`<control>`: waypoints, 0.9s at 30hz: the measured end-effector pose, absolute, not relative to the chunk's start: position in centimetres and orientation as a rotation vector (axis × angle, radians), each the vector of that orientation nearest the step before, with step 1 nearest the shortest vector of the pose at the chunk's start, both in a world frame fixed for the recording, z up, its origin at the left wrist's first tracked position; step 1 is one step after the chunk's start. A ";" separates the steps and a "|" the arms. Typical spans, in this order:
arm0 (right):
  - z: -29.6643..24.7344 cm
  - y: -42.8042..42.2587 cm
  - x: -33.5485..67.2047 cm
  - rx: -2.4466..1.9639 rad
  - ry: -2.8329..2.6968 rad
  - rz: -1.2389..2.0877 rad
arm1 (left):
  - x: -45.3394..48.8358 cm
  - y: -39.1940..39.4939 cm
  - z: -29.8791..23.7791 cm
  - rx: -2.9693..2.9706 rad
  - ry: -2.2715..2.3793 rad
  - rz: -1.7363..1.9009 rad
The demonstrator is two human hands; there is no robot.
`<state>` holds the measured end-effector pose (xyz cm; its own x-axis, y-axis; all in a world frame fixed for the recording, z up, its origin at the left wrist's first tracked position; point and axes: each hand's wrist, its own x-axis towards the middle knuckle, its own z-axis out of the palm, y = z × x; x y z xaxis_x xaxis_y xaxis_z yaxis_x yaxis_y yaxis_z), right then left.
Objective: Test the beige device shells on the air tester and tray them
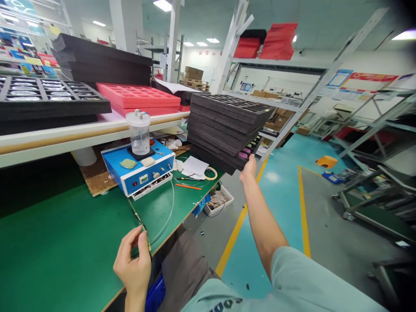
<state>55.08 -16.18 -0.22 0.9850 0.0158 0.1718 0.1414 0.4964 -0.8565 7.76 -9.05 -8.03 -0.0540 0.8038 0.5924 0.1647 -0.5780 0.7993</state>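
Observation:
My left hand (134, 258) is at the front edge of the green bench, thumb and fingertips pinched together on a thin dark pen-like tool (139, 220). A clear tube (173, 203) loops from the blue control box (147, 162) down towards that hand. My right arm is stretched out, and my right hand (248, 169) is at the near right corner of a tall stack of black foam trays (221, 130). Its fingers are mostly hidden against the stack. Small pink pieces (243, 154) show in a gap between trays beside them.
On the box stands a clear canister (139, 134). Papers (194, 167), an orange stick (188, 187) and a tape roll (211, 173) lie right of it. Red foam trays (139, 97) sit on the shelf above. A white bin (219, 201) is below the bench edge. A cart (364, 203) stands at right.

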 end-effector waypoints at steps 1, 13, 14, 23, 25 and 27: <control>-0.2 -16.3 55.0 -1.119 -0.163 -0.113 | 7.8 -9.1 -8.0 1.726 1.026 1.686; 0.8 -14.6 51.4 -1.898 -0.381 -0.600 | 7.6 -9.8 -7.2 1.812 0.978 1.707; 0.8 -14.3 51.0 -1.922 -0.410 -0.612 | 7.6 -9.8 -7.2 1.817 0.974 1.706; 3.2 -13.9 49.9 -1.882 -0.541 -0.740 | 7.3 -9.7 -7.5 1.860 0.963 1.704; 4.1 -14.2 50.0 -1.864 -0.561 -0.787 | 7.5 -9.3 -7.5 1.852 0.973 1.701; 4.4 -13.1 49.0 -1.844 -0.603 -0.810 | 7.7 -9.4 -7.2 1.851 0.976 1.713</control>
